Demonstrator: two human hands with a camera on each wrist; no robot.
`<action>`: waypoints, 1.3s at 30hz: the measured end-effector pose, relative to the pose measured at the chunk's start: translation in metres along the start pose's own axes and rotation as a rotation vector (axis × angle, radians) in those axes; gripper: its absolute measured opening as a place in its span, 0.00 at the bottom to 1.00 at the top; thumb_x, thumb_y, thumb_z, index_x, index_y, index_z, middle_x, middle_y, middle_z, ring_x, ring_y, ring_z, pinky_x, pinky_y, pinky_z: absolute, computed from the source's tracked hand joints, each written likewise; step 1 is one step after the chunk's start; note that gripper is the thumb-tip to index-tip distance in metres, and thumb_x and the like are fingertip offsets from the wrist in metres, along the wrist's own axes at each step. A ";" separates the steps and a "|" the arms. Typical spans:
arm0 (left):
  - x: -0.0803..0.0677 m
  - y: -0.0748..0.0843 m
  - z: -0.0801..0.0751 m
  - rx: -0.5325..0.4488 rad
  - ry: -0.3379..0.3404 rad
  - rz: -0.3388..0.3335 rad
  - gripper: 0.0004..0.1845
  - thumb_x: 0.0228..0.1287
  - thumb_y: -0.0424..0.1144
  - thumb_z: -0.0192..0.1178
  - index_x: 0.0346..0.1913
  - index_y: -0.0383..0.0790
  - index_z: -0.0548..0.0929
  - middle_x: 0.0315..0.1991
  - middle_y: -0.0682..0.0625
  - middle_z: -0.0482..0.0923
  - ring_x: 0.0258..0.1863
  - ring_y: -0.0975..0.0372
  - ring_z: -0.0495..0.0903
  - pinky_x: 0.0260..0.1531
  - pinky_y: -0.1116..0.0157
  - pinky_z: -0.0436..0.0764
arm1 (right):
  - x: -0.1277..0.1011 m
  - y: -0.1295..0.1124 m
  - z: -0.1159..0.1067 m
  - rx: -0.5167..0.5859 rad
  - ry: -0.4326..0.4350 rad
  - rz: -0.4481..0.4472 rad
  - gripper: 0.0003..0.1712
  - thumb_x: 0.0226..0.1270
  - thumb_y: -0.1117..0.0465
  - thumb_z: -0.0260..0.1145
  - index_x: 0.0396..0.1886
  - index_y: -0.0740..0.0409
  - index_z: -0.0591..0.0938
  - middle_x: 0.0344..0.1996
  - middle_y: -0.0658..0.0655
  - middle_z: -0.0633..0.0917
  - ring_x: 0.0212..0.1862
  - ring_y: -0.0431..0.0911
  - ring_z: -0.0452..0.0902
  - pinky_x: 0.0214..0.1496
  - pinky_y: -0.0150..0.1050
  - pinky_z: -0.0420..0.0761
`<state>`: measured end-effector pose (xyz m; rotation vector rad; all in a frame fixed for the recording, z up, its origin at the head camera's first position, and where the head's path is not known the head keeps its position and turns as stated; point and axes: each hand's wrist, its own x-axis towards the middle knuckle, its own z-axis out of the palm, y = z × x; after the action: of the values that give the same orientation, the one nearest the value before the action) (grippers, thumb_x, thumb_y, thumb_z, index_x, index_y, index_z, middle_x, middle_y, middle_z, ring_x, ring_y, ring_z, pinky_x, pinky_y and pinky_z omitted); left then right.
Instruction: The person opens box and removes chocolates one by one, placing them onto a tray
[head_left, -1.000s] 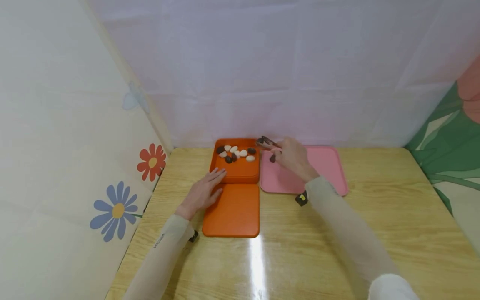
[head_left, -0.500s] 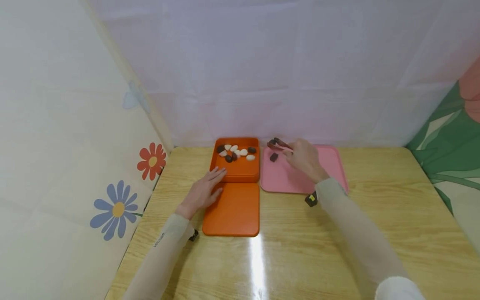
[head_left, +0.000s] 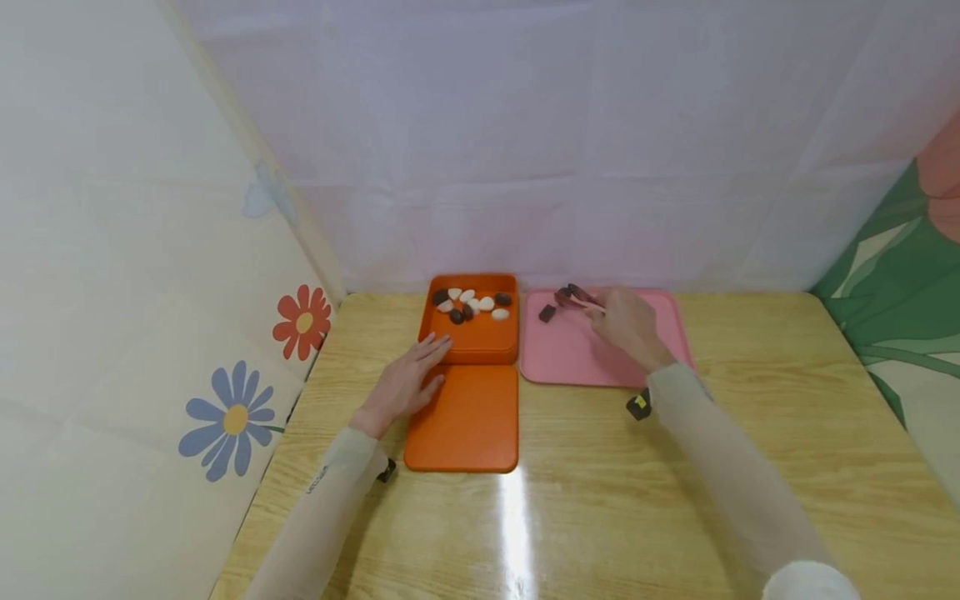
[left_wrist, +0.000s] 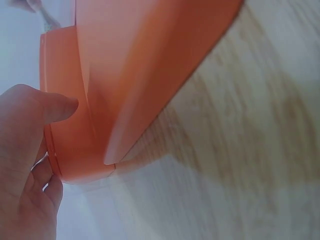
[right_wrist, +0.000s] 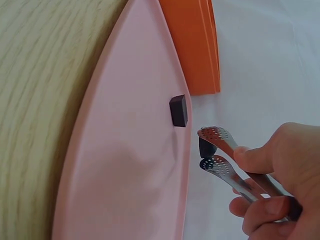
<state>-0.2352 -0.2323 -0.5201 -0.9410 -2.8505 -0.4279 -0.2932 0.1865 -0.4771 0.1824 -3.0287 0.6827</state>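
My right hand grips metal tongs over the far part of a pink tray. A dark piece is pinched between the tong tips. Another dark square piece lies on the tray to the left of the tongs. My left hand lies flat with straight fingers against the near left corner of an orange box. Several dark and white pieces sit in that box.
An orange lid lies flat on the wooden table in front of the box. White sheeting closes off the back, a flowered panel the left, and a green patterned panel the right.
My right hand has carried the tongs and the pinched dark piece rightward from beside the orange box to over the pink tray. My left hand has stayed put.
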 end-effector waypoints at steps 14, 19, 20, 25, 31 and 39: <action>0.002 -0.001 0.000 0.009 0.001 -0.001 0.35 0.75 0.36 0.67 0.81 0.37 0.69 0.81 0.43 0.67 0.82 0.45 0.64 0.75 0.43 0.72 | -0.007 0.016 0.003 0.003 0.000 0.013 0.20 0.77 0.49 0.67 0.56 0.56 0.92 0.19 0.54 0.76 0.22 0.46 0.68 0.18 0.37 0.66; 0.002 0.001 -0.002 0.010 0.002 0.004 0.35 0.75 0.36 0.67 0.81 0.36 0.69 0.81 0.42 0.67 0.81 0.44 0.65 0.76 0.43 0.71 | -0.009 0.018 0.006 0.011 -0.004 0.008 0.19 0.76 0.50 0.68 0.53 0.57 0.92 0.22 0.55 0.79 0.23 0.45 0.68 0.19 0.36 0.67; 0.002 0.001 -0.002 0.010 0.001 0.004 0.35 0.75 0.36 0.67 0.81 0.36 0.69 0.81 0.42 0.67 0.81 0.44 0.65 0.75 0.43 0.71 | -0.009 0.019 0.007 0.012 -0.006 0.007 0.19 0.76 0.50 0.68 0.53 0.57 0.92 0.22 0.55 0.79 0.22 0.45 0.68 0.18 0.36 0.67; 0.001 0.001 -0.001 0.008 -0.016 -0.013 0.35 0.76 0.37 0.66 0.81 0.37 0.68 0.81 0.43 0.67 0.82 0.46 0.63 0.76 0.43 0.71 | -0.011 0.021 0.015 0.010 -0.014 0.012 0.20 0.77 0.50 0.68 0.56 0.59 0.91 0.25 0.57 0.81 0.22 0.44 0.68 0.18 0.35 0.67; 0.000 0.000 0.000 0.002 -0.021 -0.017 0.35 0.77 0.37 0.66 0.82 0.38 0.68 0.82 0.43 0.66 0.83 0.46 0.63 0.76 0.43 0.70 | -0.012 0.022 0.018 0.015 -0.003 0.009 0.21 0.77 0.51 0.67 0.57 0.60 0.90 0.26 0.58 0.81 0.22 0.45 0.69 0.18 0.36 0.68; 0.001 0.001 -0.001 0.000 -0.017 -0.014 0.35 0.76 0.36 0.66 0.82 0.37 0.68 0.81 0.43 0.67 0.82 0.46 0.63 0.77 0.44 0.69 | -0.013 0.025 0.018 0.037 -0.014 -0.004 0.20 0.76 0.52 0.66 0.58 0.58 0.90 0.22 0.56 0.78 0.22 0.44 0.68 0.18 0.35 0.67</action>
<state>-0.2357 -0.2312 -0.5188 -0.9303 -2.8738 -0.4231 -0.2839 0.2031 -0.5046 0.1955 -3.0294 0.7413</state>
